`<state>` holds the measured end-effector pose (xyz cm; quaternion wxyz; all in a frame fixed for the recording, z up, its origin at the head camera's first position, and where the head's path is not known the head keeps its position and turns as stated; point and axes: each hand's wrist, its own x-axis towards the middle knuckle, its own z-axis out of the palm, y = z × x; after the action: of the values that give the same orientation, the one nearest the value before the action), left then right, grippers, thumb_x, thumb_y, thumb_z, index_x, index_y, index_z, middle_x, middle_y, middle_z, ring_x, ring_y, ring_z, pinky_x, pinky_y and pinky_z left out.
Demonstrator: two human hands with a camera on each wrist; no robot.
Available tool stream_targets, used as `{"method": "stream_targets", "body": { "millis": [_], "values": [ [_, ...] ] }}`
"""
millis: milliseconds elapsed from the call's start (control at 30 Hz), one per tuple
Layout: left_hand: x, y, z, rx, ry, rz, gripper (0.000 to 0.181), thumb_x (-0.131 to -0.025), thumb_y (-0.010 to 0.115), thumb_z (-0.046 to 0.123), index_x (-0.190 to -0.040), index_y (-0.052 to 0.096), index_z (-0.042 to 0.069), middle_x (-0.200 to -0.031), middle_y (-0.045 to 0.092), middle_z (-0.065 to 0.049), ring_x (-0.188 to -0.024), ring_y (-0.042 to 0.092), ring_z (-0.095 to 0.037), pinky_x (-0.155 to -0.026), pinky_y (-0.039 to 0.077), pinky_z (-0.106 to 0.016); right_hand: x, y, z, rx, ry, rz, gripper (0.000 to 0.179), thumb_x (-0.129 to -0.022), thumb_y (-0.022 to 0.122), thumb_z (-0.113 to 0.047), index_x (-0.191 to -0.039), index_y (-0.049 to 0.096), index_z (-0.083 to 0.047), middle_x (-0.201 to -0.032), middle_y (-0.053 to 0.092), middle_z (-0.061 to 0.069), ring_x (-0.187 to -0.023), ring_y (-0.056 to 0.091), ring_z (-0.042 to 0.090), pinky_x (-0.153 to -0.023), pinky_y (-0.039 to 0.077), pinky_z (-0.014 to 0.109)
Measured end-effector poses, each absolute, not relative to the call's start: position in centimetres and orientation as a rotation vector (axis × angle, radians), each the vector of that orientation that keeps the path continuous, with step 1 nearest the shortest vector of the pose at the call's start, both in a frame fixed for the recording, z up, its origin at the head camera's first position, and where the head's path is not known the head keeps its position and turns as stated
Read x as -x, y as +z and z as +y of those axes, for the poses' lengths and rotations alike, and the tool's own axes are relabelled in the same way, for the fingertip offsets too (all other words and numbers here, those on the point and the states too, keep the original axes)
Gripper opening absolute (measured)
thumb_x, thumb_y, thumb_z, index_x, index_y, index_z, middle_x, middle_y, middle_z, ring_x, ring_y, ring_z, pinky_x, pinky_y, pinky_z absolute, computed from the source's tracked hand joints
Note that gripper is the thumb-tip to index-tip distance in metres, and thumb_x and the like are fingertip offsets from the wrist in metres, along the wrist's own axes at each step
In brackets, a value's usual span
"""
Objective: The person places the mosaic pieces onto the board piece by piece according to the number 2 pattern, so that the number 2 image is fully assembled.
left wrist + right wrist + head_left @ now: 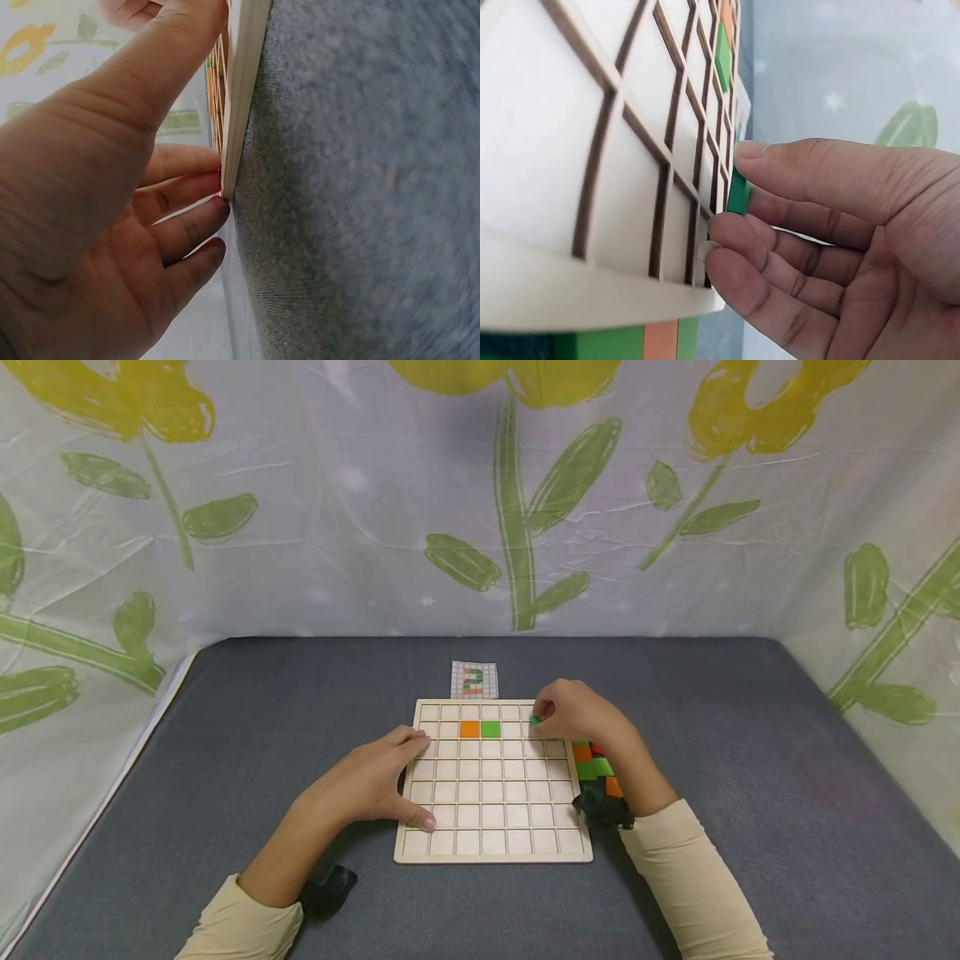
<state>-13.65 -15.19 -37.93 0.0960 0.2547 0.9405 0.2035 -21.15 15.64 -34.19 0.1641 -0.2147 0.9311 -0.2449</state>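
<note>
A pale wooden grid board (492,841) lies on the dark cloth. In its second row from the far edge sit an orange square tile (469,729) and, right beside it, a light green tile (491,729). My right hand (576,712) pinches a dark green tile (737,193) between thumb and fingers, over the board's far right part. At the board's left edge rests my left hand (372,781), fingers spread and fairly straight, thumb on the near left squares. The left wrist view shows these fingertips (214,217) right at the board's side.
Beyond the board's far edge lies a small printed card (474,680) with a coloured grid pattern. Several loose orange, green and red tiles (587,770) lie along the board's right side, partly hidden by my right forearm. A flower-printed curtain (360,527) hangs behind the table.
</note>
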Motion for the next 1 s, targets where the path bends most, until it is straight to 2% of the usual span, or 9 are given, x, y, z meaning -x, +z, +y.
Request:
{"method": "stream_targets", "body": {
  "millis": [433,700,1000],
  "values": [
    [13.4,-37.6,-15.1,-0.785,0.592,2.799,0.110,-0.063,0.090,0.058,-0.147,0.048,0.000,-0.144,0.048,-0.012,-0.125,0.054,-0.030,-0.100,0.046,-0.047,20.7,-34.6,14.0,0.600,-0.700,2.629,0.016,-0.089,0.075,-0.005,-0.105,0.073,-0.003,-0.100,0.068,0.006,-0.092,0.063,0.022,-0.079,0.054,0.037],
    [13.5,-37.5,-15.0,-0.782,0.534,2.812,0.110,-0.064,0.089,0.060,-0.147,0.048,0.000,-0.149,0.045,-0.019,-0.137,0.043,-0.037,-0.106,0.040,-0.054,20.7,-34.9,13.7,0.611,-0.708,2.648,0.014,-0.089,0.075,-0.007,-0.102,0.074,-0.004,-0.096,0.067,0.004,-0.090,0.062,0.021,-0.078,0.053,0.037],
    [13.4,-37.5,-14.9,-0.786,0.466,2.839,0.113,-0.064,0.087,0.063,-0.146,0.048,-0.004,-0.151,0.044,-0.019,-0.137,0.043,-0.037,-0.106,0.040,-0.053,20.7,-35.4,13.1,0.685,-0.735,2.679,0.017,-0.089,0.076,-0.006,-0.105,0.073,-0.002,-0.089,0.066,0.003,-0.082,0.058,0.018,-0.077,0.051,0.035]
  ]
}}
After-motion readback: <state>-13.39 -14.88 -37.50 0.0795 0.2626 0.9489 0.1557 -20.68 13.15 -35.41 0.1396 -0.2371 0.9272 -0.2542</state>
